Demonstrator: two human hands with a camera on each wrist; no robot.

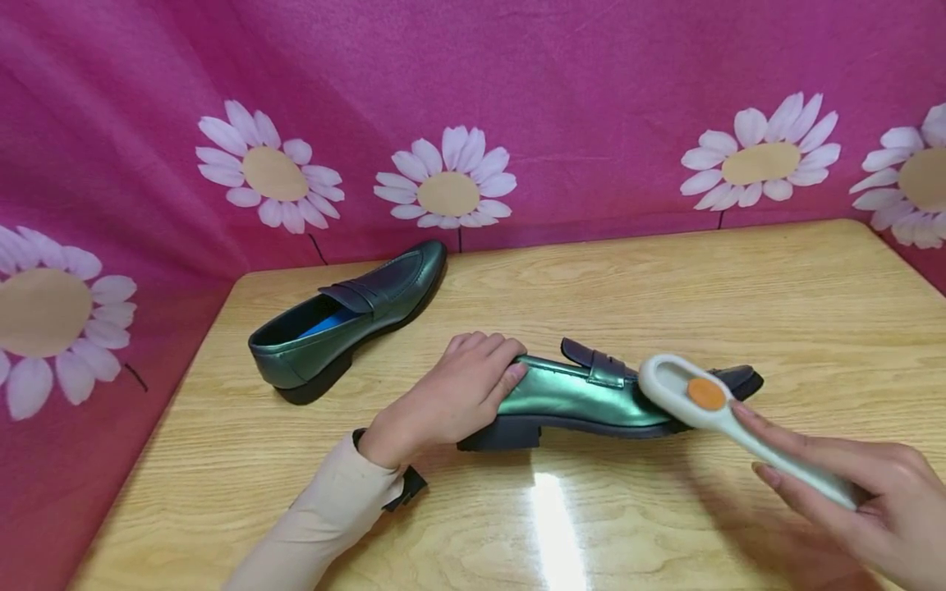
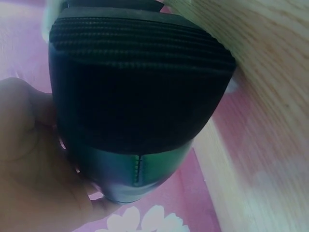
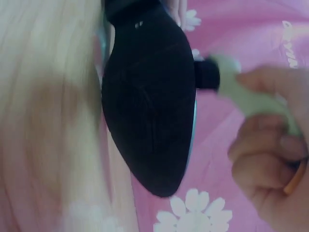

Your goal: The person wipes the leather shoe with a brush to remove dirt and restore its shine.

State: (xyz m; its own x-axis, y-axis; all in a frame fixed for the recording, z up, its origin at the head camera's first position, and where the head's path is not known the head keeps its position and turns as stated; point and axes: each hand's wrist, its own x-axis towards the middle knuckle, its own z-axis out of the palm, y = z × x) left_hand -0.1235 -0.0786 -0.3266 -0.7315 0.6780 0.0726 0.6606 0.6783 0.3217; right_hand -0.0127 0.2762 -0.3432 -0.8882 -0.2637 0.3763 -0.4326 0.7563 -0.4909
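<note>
A shiny green loafer (image 1: 565, 392) with a dark strap and black sole is held above the table, its toe pointing right. My left hand (image 1: 447, 398) grips it round the back of the heel. In the left wrist view the black heel block (image 2: 140, 106) fills the middle, the hand beside it. My right hand (image 1: 879, 501) holds a pale grey brush (image 1: 776, 460) by its handle, an orange button on its hollow head. In the right wrist view the brush's dark bristles (image 3: 206, 75) meet the upper side of the shoe, whose black sole (image 3: 149, 106) faces that camera.
The matching loafer (image 1: 402, 300) stands on the wooden table (image 1: 828, 328) at the back left, toe towards the curtain. A magenta curtain (image 1: 591, 98) with white daisies hangs behind and along the left of the table.
</note>
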